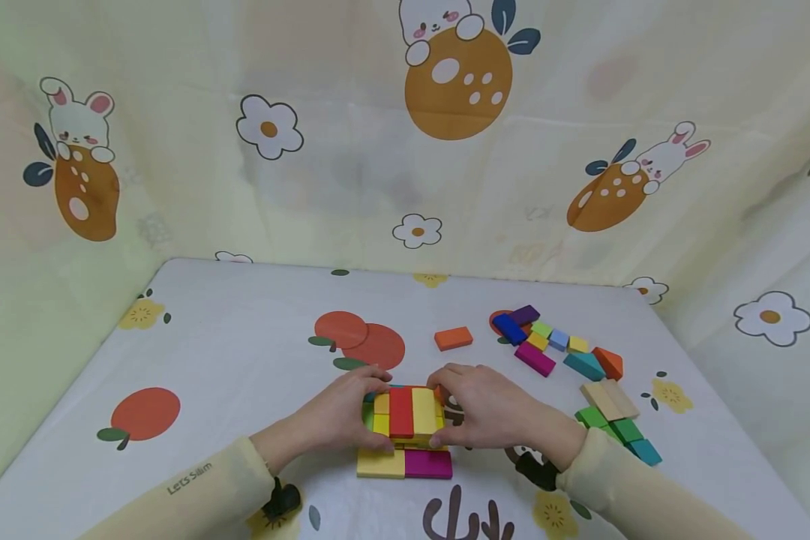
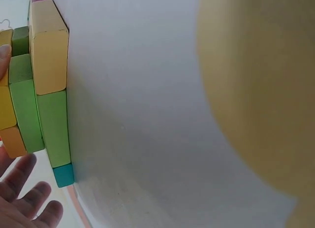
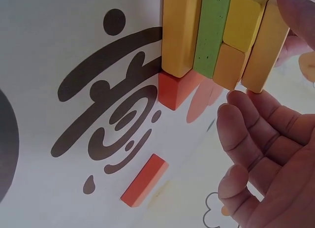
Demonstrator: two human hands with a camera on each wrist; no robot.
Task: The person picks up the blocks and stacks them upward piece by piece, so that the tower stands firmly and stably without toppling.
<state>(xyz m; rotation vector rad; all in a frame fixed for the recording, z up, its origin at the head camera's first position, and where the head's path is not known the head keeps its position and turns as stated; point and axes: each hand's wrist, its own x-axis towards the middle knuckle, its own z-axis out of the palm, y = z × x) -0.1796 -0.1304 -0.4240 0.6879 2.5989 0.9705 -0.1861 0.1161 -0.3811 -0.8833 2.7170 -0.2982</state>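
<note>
A layered stack of coloured wooden blocks stands on the table in front of the person, a red block and a pale yellow block lying on its top. The left hand grips the stack's left side, thumb at the front and fingers at the back. From the right, the right hand holds the upper blocks the same way. Green blocks show in the lower layers in the left wrist view. In the right wrist view, fingertips touch the end of a top yellow block.
An orange block lies alone behind the stack. Loose blocks, among them a magenta block, a teal triangle and a natural wood block, are spread to the right. A printed cloth covers the table, with curtains around it.
</note>
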